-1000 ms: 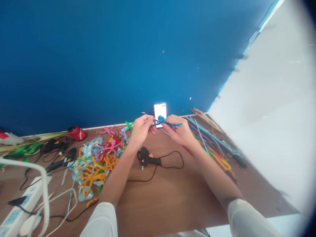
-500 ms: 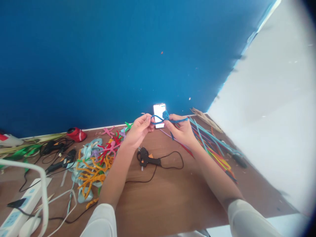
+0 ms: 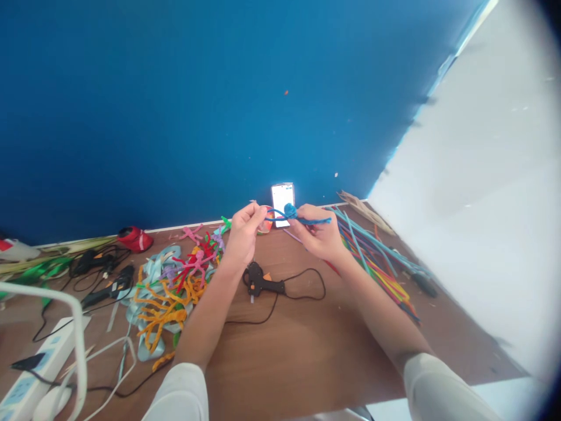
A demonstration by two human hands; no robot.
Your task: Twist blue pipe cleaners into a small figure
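Observation:
A blue pipe cleaner figure (image 3: 290, 211), with a coiled ball at its middle and long strands on either side, is held up between my hands. My left hand (image 3: 246, 229) pinches the looped strands at the left end. Just right of the ball, my right hand (image 3: 319, 233) grips the figure, and strands stick out past its fingers. Behind it a phone (image 3: 283, 193) with a lit screen leans on the wall. On the table below lies a black glue gun (image 3: 263, 283) with its cord looped to the right.
Pipe cleaners in several colours (image 3: 381, 257) lie at the right. Orange bent pipe cleaners (image 3: 164, 313), pink figures (image 3: 199, 263) and pale blue ribbon (image 3: 153, 269) are heaped left. A power strip (image 3: 39, 365), white cable and other glue guns (image 3: 109, 289) occupy the far left.
My left hand has shifted slightly left and down, drawing the blue loop narrower. The ball has turned and moved a little left and down. A round reddish object now shows behind my left fingertips.

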